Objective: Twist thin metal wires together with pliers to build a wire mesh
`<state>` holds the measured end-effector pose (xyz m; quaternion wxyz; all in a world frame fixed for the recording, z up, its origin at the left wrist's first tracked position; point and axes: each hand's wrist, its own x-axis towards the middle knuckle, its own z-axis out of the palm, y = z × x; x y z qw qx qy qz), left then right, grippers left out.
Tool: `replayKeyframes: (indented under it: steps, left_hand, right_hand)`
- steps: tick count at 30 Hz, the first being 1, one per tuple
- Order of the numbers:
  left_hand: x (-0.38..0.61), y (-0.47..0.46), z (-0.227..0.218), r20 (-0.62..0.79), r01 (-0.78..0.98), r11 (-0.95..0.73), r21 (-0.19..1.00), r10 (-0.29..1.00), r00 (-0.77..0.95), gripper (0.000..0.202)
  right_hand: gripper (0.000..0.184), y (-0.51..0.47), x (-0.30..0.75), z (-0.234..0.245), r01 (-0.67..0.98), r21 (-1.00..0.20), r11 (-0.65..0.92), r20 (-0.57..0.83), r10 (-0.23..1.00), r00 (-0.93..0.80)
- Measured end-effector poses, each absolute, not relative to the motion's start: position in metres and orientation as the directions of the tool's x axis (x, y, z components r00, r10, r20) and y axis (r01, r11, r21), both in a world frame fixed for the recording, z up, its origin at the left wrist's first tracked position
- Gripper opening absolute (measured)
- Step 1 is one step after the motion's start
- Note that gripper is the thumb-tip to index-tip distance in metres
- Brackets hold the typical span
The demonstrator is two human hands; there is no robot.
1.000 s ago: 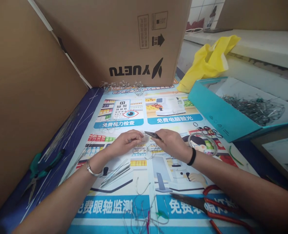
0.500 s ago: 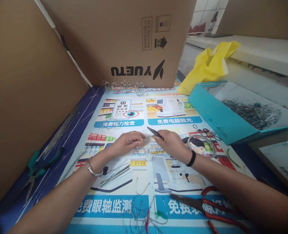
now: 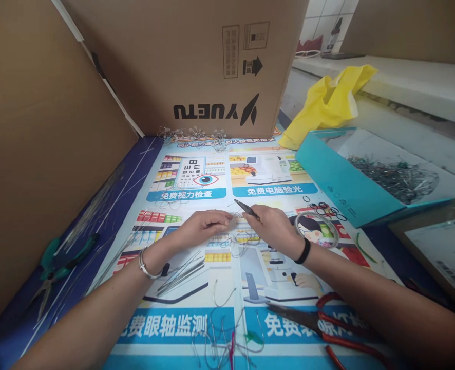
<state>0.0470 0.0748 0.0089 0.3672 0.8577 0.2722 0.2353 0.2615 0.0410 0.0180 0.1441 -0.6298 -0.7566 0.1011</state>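
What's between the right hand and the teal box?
Head view: a pale coil and several black rings lie between the right hand and the teal box.

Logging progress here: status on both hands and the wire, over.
Right hand closed on dark pointed tool. Left hand bunched beside fine wire, hold unclear. Wire loops below; scissors near right forearm.

Room between right hand (image 3: 274, 228) and rear cardboard panel (image 3: 166, 61); turquoise box (image 3: 329, 182) at right

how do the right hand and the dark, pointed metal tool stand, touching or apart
Touching: the head view shows the right hand closed around the dark, pointed metal tool, its tip jutting out.
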Motion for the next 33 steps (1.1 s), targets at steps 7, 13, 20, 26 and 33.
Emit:
replayKeyframes:
  steps: [7,13,20,26,33]
  left_hand:
    - [0.045,0.076,0.007,0.18,0.302,-0.552,0.777,0.655,0.734,0.015]
    - [0.047,0.076,0.012,0.154,0.312,-0.525,0.791,0.665,0.73,0.015]
    - [0.049,0.077,0.013,0.157,0.304,-0.557,0.773,0.632,0.759,0.017]
    - [0.048,0.079,0.009,0.198,0.294,-0.593,0.75,0.625,0.755,0.017]
    - [0.047,0.078,0.012,0.211,0.319,-0.578,0.751,0.668,0.713,0.019]
  right_hand:
    - [0.025,0.041,0.259,0.015,0.909,-0.361,0.208,0.123,0.977,-0.175]
    - [0.024,0.041,0.259,0.009,0.894,-0.381,0.235,0.17,0.968,-0.183]
    - [0.024,0.04,0.259,0.009,0.886,-0.397,0.238,0.174,0.968,-0.181]
    - [0.024,0.04,0.26,0.007,0.874,-0.411,0.258,0.205,0.961,-0.187]
    - [0.024,0.041,0.261,0.009,0.867,-0.429,0.253,0.188,0.964,-0.188]
